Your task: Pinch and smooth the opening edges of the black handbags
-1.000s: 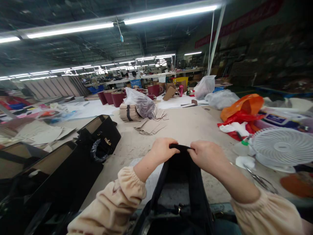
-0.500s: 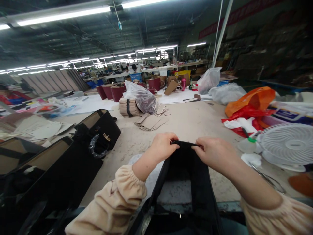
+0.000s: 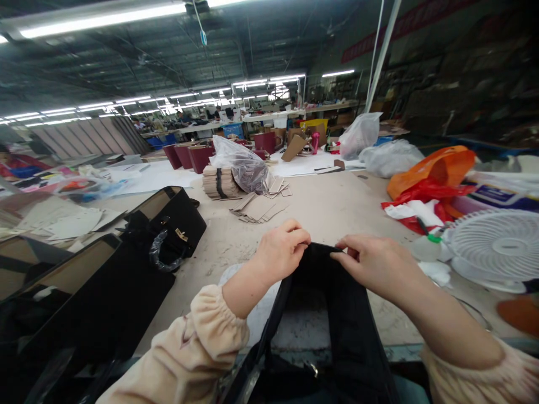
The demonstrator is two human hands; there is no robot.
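In front of me stands a black bag (image 3: 351, 325), its top open and the pale table surface showing through its middle. My left hand (image 3: 283, 251) pinches the far rim near its left corner. At the right corner of that same rim, my right hand (image 3: 370, 259) grips the edge between thumb and fingers. A short stretch of black rim runs between the two hands. Part of a small metal fitting (image 3: 312, 369) glints low on the near side. The bag's lower part runs out of view.
Several black handbags (image 3: 181, 224) with tan insides line the left side. A strapped bundle of card pieces (image 3: 219, 183) and loose cards (image 3: 257, 206) lie ahead. To the right are a white fan (image 3: 501, 247), an orange bag (image 3: 433, 168) and a green-capped bottle (image 3: 430, 244).
My left fingers have curled in closer at the rim's left corner. The right hand has shifted slightly right, still on the edge. The view has moved a little.
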